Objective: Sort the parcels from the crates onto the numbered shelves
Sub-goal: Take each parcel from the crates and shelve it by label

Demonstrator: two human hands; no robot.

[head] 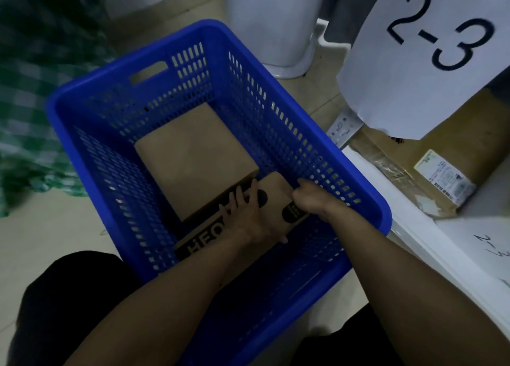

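Printed parcel point(276, 190): brown carton with black lettering and round black marks. It lies inside the blue crate point(367, 197), toward the crate's near-right corner, and is set at a slant. Its far long side touches the near edge of the plain parcel point(193, 158).

Plain parcel: larger, unmarked brown top, flat on the crate floor at about the middle, reaching toward the far wall. It blocks the printed parcel on the far side. The crate's slotted right wall stands just beside the printed parcel's right end.

Around the crate:
- White bin point(273, 21), on the floor beyond the far-right corner.
- Green checked fabric point(27, 90) to the left, blurred.
- Shelf board point(430, 236), white, just beside the crate's right wall. "2-3" is handwritten on it.
- Labelled carton point(455, 142) on the shelf board.
- Paper sign point(427, 48) reading "2-3", hanging over the carton's upper part.
- Perforated metal upright point(342, 125) at the shelf corner.

Hands, both forearms reaching down into the crate over its near rim:
- Left hand point(248, 216): fingers fanned across the printed parcel's top, thumb hooked on its near side, gripping.
- Right hand point(306, 200): wrapped over the parcel's right end, thumb up by the crate wall. Fingertips are hidden behind the carton.
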